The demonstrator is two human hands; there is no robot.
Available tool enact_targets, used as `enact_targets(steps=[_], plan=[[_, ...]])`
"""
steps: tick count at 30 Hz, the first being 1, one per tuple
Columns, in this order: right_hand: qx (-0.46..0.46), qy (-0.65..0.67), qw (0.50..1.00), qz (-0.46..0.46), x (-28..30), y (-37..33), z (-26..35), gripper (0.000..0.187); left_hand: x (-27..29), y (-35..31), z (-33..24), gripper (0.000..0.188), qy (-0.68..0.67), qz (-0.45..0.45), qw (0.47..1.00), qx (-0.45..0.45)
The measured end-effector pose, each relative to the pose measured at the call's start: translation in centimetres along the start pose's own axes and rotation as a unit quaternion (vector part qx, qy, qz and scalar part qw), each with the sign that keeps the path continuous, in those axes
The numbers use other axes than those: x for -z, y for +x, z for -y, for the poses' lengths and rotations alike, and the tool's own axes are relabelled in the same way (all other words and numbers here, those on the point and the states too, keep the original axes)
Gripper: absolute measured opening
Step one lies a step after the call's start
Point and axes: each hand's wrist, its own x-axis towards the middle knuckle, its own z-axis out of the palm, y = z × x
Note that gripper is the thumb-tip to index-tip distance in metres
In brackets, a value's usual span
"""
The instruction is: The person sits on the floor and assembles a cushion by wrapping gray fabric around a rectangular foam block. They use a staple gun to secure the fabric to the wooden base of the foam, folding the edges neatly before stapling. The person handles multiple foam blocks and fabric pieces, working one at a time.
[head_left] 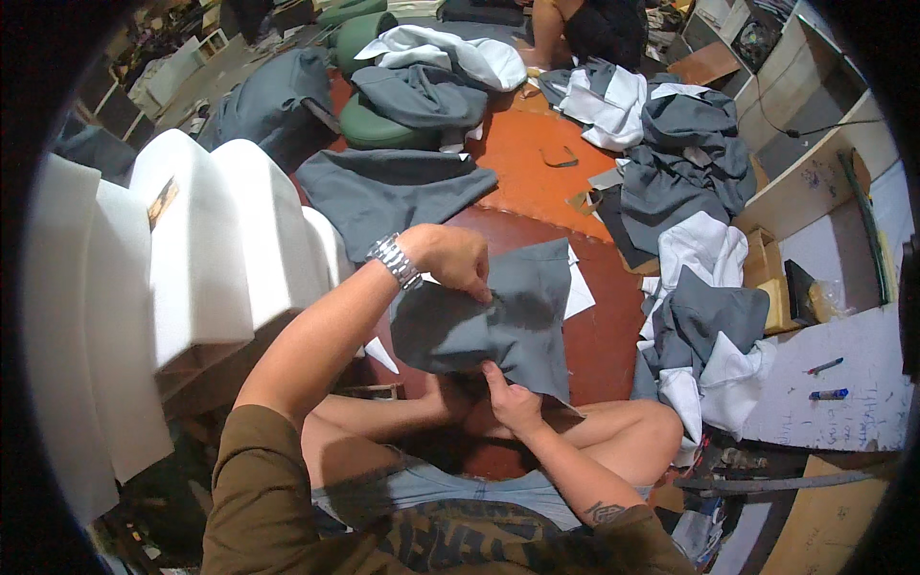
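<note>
A grey fabric piece [530, 321] with a seam down its middle is spread out in front of my crossed legs. White backing shows beyond its right edge. My left hand [450, 257], with a metal watch [394, 263] on the wrist, reaches over the piece from the left. Its fingers are pinched together at the seam; whatever is between the fingertips is too small to make out. At the near edge, my right hand [515, 401] grips the fabric, thumb on top and the other fingers partly hidden.
White foam blocks [196, 259] stand at the left. Another grey fabric piece [393, 192] lies beyond my left hand. Grey and white fabric heaps [685, 153] line the right, beside a white board [834, 388] with pens. A person [604, 29] sits at the far side.
</note>
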Motion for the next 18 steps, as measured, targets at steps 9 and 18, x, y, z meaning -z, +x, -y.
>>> enact_targets(steps=[9,18], plan=[[-0.008,0.072,0.997,-0.018,0.5,0.9,0.9,0.023,1.4,-1.0,0.6,0.040,-0.146,-0.127,0.981,0.032],[-0.106,0.190,0.976,-0.018,-0.1,1.0,0.9,0.023,1.6,-3.5,2.0,0.049,-0.100,0.033,0.993,0.050]])
